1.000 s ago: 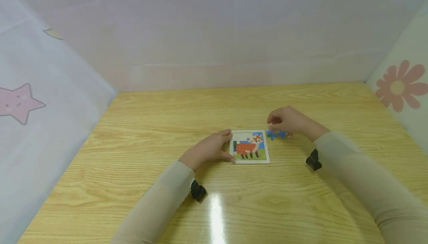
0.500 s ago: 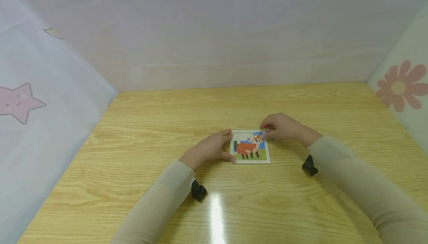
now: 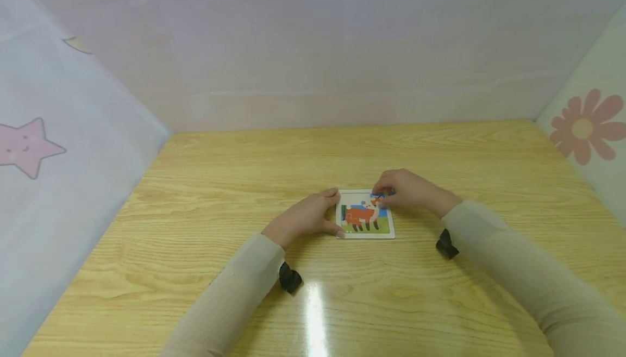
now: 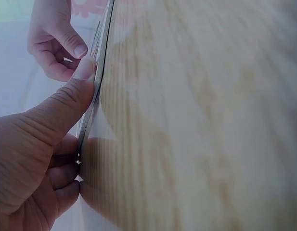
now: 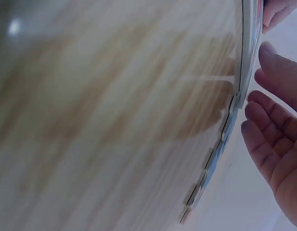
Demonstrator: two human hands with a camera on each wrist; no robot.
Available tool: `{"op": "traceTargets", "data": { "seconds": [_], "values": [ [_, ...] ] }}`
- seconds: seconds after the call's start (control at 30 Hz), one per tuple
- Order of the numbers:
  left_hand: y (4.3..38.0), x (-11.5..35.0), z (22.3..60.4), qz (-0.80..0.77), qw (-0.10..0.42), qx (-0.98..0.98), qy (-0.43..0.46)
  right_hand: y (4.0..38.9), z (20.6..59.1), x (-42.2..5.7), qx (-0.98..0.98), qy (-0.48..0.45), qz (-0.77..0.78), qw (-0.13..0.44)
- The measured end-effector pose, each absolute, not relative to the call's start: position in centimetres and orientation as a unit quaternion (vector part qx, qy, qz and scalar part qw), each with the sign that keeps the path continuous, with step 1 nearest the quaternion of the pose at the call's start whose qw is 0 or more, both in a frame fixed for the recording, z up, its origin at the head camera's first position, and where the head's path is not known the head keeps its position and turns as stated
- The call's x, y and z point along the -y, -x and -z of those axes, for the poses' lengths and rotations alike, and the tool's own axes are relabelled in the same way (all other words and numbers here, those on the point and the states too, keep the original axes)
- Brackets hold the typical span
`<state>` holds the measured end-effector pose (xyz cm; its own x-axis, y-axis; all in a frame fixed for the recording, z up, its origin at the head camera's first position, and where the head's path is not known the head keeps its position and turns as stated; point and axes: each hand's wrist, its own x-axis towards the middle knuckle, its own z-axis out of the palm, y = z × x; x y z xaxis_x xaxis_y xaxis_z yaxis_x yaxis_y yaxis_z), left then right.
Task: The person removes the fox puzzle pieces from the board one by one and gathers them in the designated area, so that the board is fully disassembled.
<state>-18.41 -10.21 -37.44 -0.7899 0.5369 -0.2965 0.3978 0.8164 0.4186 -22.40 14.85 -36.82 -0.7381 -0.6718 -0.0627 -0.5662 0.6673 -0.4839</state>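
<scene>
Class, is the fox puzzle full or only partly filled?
Partly filled: the board shows pale bare backing above the fox, and loose pieces lie outside.

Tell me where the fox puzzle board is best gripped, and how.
Probably its left rim, from the person's left, thumb at the near corner, fingers at the far one: the fox puzzle board lies flat and thin, and the right hand is over its far right corner.

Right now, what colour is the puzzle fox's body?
The fox's body is orange-red; the head view shows it best.
</scene>
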Motion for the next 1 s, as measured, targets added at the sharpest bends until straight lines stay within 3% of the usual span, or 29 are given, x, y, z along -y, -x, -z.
{"op": "traceTargets", "data": {
  "seconds": [0.47,1.0],
  "values": [
    [18.7,10.2,37.9,-0.164,0.196,-0.933,-0.254,22.2,36.7,-14.1,-0.907,0.363,0.185,0.108],
    [18.5,10.2,37.6,-0.168,0.194,-0.932,-0.255,22.1,36.5,-13.2,-0.912,0.308,0.223,0.153]
  ]
}}
